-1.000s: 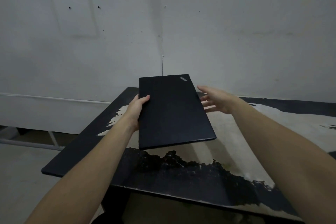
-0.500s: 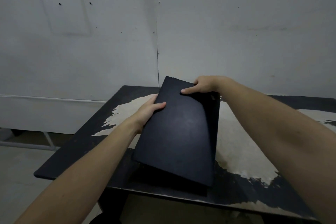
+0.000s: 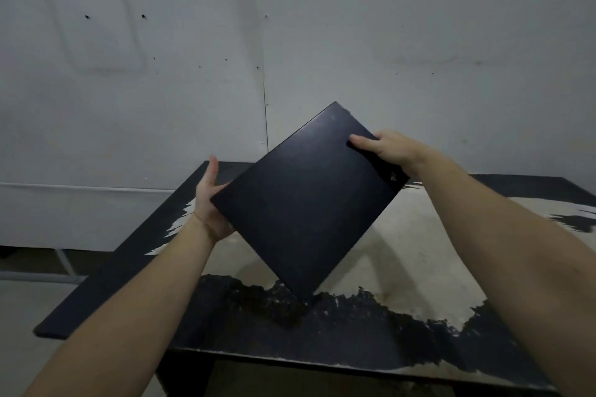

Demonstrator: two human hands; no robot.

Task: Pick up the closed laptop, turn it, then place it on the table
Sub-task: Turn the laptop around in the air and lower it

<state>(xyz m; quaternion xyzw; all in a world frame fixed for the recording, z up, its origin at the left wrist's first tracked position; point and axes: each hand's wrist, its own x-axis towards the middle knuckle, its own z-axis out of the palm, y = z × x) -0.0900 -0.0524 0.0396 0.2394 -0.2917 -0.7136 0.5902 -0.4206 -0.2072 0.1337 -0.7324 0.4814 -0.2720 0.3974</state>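
A closed black laptop (image 3: pixel 306 200) hangs in the air above the table (image 3: pixel 403 267), tilted like a diamond with one corner pointing down and its lid facing me. My left hand (image 3: pixel 209 206) supports its left corner from beneath, thumb raised. At the upper right edge my right hand (image 3: pixel 387 148) grips it, thumb on the lid, close to the small logo. The laptop's lowest corner is just above the tabletop's worn dark patch.
The table has a black top with large pale worn areas and stands against a grey wall (image 3: pixel 161 74). Its front edge (image 3: pixel 322 361) is near me. To the left lies bare floor with a metal frame leg (image 3: pixel 64 261).
The laptop has been rotated clockwise and lifted, from lying lengthwise away from me to standing on a corner. My right hand slid to the upper right edge; my left hand dropped under the left corner.
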